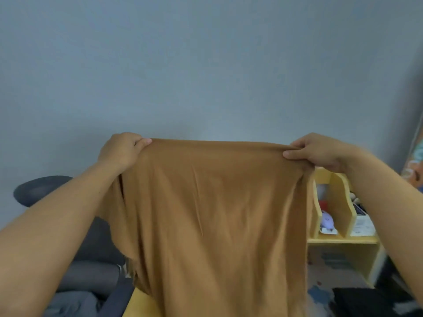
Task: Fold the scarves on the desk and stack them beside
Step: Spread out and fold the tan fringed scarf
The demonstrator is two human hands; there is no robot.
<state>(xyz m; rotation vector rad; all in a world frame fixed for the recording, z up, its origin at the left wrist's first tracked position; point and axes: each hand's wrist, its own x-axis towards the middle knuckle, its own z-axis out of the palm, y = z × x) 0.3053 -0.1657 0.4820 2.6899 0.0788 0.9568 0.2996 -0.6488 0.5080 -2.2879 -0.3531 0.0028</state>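
Head view: both hands raised (left hand [121,148], right hand [317,151]), each grip pinching the brown scarf's [217,213] top edge.

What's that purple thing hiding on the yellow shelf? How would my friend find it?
Look right of the big brown scarf held up by two hands, to the yellow wooden shelf. In its left slot, low down, sits a small pale purple rounded thing. It is the only purple item there, below something red; what it is stays unclear.

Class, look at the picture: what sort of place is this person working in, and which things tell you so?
Probably a home study or small office. A yellow desk shelf holds small items, a grey office chair stands by a plain wall, and both hands hold up a brown scarf.
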